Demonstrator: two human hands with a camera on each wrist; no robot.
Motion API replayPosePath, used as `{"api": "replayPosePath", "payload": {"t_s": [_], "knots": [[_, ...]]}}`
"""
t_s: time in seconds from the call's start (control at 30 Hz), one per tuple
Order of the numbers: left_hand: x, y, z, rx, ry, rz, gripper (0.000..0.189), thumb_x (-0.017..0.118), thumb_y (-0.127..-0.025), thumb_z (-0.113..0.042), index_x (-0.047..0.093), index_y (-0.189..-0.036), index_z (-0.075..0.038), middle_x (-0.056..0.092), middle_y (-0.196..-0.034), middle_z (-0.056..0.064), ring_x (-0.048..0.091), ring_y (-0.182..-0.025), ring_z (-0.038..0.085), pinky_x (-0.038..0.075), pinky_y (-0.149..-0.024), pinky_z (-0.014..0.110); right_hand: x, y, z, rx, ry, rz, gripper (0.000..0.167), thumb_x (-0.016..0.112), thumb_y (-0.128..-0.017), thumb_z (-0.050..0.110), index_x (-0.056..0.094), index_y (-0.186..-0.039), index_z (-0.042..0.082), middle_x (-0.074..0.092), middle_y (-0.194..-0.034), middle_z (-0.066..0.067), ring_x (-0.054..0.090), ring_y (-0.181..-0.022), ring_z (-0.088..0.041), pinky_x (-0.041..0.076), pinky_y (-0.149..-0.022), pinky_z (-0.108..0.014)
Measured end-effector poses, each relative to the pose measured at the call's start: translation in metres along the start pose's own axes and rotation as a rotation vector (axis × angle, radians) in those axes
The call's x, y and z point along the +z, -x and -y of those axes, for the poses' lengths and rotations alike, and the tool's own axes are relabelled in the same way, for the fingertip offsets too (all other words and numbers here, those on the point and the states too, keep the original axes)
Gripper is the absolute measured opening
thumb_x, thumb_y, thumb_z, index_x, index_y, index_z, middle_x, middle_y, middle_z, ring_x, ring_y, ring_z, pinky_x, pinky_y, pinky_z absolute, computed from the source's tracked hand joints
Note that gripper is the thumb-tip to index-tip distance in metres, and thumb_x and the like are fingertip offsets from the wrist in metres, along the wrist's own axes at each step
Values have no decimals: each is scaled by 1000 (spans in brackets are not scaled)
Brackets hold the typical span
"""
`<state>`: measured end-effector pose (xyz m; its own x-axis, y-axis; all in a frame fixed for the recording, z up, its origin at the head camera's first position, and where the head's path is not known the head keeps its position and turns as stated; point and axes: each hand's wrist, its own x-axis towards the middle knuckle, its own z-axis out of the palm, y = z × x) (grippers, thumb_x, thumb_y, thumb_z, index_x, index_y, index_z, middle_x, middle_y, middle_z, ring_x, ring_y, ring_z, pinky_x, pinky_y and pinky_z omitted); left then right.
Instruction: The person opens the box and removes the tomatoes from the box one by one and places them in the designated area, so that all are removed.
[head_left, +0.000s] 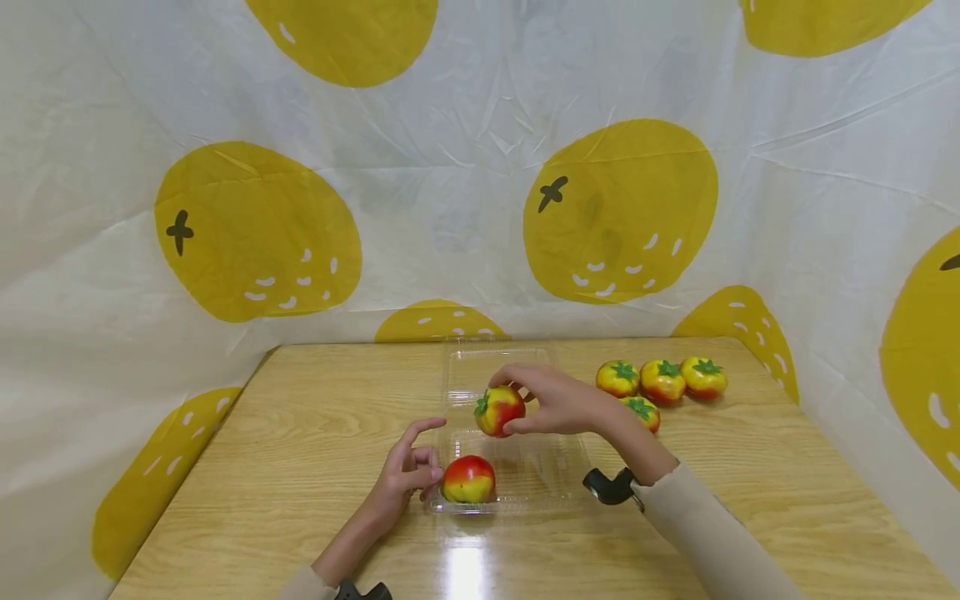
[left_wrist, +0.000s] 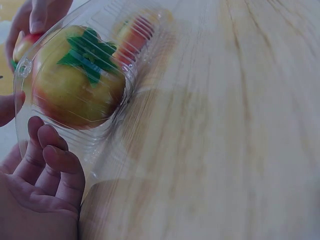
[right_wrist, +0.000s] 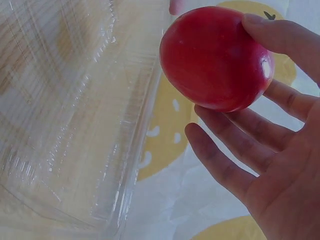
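Note:
My right hand (head_left: 558, 402) holds a red-and-yellow toy tomato (head_left: 501, 411) above the clear plastic container (head_left: 536, 471). Thumb and fingertips grip it from its sides, and its smooth red underside faces the right wrist view. A second toy tomato (head_left: 469, 479) lies in the container's near left corner, its green leaves (left_wrist: 91, 54) toward the left wrist camera. At the container's left wall is my left hand (head_left: 411, 472), index finger extended and the other fingers loosely bent. Its thumb touches the rim.
Behind the base, the container's lid (head_left: 487, 367) stands folded back. Several more toy tomatoes (head_left: 662, 382) sit in a group at the back right of the wooden table (head_left: 330, 400). A white cloth (head_left: 442, 200) printed with yellow fruit hangs around the table.

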<state>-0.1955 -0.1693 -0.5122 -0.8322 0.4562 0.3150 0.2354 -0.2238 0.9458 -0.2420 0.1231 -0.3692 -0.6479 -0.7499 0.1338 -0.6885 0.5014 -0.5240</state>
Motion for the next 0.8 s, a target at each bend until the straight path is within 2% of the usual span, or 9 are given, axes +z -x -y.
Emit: {"api": "replayPosePath", "payload": {"t_s": [0.1,0.37,0.8], "knots": [[0,0,0,0,-1,-2,60,54,-93,0,35,-150,-1,54,-74,-2,37,-55,30,41,-47,28,-2,4,1,-8,-4,-18,49,81,-89,23,59,-131,11,67,-125,-3,64,-114,-22,59,-97,-45],[0,0,1,-1,1,-2,63,54,-93,1,30,-151,6,54,-74,-1,36,-55,32,41,-46,29,-7,17,4,-11,6,-66,49,81,-89,22,59,-132,11,66,-127,-3,64,-113,-21,58,-95,-46],[0,0,0,11,8,5,63,54,-93,1,30,-151,7,55,-74,-1,35,-55,33,40,-46,30,-11,42,6,17,8,-152,54,82,-89,25,58,-136,14,65,-132,-1,64,-113,-16,58,-98,-44]]}}
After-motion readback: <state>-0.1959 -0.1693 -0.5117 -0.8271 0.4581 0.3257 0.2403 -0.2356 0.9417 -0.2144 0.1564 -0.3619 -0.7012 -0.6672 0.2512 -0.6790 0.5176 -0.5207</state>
